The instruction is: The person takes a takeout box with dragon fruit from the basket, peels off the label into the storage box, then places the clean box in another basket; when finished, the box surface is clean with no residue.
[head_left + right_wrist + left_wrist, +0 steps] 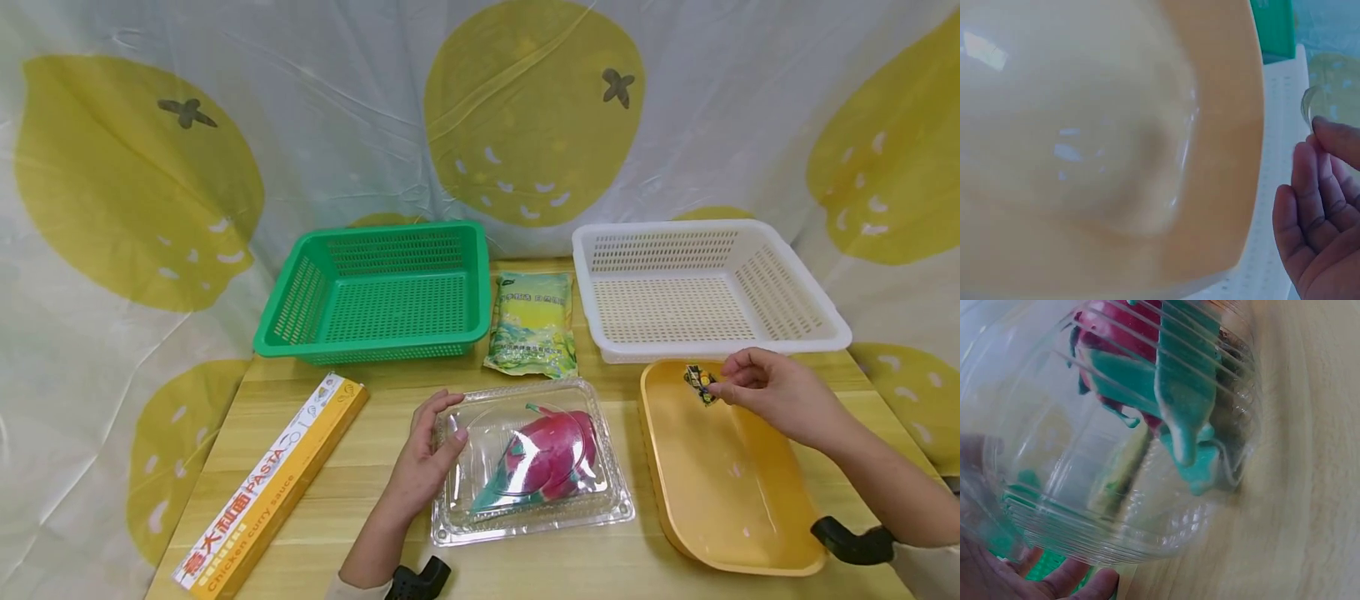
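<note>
A clear plastic clamshell box lies at the front middle of the table with a pink dragon fruit inside, its green leaf tips pointing lower left. At the box's left side, my left hand grips the edge, thumb on the lid and fingers along the outside; the left wrist view shows several fingers by the wall. Over the far end of the yellow-orange basin, my right hand pinches a small dark sticker with yellow and blue print between thumb and fingers.
A green basket and a white basket stand at the back, with a green-yellow printed bag between them. A long pasta box lies on the left. A lemon-print curtain hangs behind the wooden table.
</note>
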The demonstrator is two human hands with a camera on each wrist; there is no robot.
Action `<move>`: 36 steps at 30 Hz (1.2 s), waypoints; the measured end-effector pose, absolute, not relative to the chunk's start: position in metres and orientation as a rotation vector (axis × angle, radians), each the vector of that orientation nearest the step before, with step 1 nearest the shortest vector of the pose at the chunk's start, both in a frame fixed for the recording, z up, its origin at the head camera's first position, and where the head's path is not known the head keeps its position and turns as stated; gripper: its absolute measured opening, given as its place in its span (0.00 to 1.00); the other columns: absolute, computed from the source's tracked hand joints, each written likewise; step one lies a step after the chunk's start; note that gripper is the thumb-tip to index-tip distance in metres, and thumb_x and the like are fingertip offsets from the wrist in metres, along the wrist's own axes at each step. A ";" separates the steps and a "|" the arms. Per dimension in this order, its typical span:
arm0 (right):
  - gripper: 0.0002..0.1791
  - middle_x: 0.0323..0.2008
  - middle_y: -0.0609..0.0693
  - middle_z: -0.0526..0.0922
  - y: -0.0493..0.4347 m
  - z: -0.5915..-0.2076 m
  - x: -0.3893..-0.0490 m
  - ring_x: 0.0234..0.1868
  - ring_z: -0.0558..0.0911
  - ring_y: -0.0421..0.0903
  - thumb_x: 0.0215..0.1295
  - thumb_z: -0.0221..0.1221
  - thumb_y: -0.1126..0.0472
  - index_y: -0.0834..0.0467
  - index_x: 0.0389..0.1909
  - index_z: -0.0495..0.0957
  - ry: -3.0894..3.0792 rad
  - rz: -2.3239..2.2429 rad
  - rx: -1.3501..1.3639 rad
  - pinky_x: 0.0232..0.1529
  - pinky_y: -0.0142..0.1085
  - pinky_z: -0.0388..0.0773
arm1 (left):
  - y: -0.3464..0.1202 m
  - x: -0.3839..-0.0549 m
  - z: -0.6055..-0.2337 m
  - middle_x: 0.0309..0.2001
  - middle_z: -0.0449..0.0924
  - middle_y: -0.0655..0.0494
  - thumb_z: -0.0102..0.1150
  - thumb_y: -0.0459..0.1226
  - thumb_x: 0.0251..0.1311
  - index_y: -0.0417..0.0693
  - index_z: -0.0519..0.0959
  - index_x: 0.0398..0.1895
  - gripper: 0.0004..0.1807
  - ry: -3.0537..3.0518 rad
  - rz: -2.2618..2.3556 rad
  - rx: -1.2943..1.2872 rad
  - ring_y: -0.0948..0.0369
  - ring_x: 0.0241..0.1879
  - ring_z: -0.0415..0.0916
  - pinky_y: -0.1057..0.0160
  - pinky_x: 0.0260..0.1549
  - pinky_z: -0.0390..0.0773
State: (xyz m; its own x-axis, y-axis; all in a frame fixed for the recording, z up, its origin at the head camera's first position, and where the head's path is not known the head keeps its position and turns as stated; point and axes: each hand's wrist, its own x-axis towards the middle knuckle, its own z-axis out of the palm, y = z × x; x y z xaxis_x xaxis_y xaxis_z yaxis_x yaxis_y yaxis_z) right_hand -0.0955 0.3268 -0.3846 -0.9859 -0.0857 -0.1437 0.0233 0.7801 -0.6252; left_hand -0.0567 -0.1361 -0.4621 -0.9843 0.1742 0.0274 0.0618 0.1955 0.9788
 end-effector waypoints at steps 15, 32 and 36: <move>0.14 0.31 0.48 0.81 0.348 -0.396 -0.092 0.27 0.72 0.35 0.67 0.67 0.51 0.58 0.38 0.79 2.799 -0.855 -0.072 0.27 0.30 0.71 | -0.137 -0.056 -0.463 0.80 0.48 0.40 0.54 0.38 0.73 0.54 0.68 0.70 0.23 2.368 1.909 0.224 0.35 0.81 0.38 0.23 0.71 0.35; 0.14 0.30 0.47 0.79 0.348 -0.396 -0.093 0.28 0.71 0.35 0.67 0.67 0.50 0.57 0.38 0.78 2.829 -0.846 -0.118 0.26 0.30 0.71 | -0.137 -0.057 -0.463 0.79 0.48 0.40 0.54 0.38 0.73 0.54 0.68 0.70 0.23 2.358 1.926 0.215 0.37 0.81 0.40 0.23 0.71 0.37; 0.13 0.31 0.46 0.81 0.354 -0.391 -0.097 0.28 0.74 0.34 0.69 0.66 0.52 0.58 0.40 0.79 2.883 -0.891 -0.131 0.28 0.28 0.73 | -0.137 -0.056 -0.463 0.80 0.49 0.40 0.54 0.38 0.73 0.55 0.67 0.70 0.24 2.314 1.940 0.188 0.37 0.81 0.39 0.23 0.72 0.38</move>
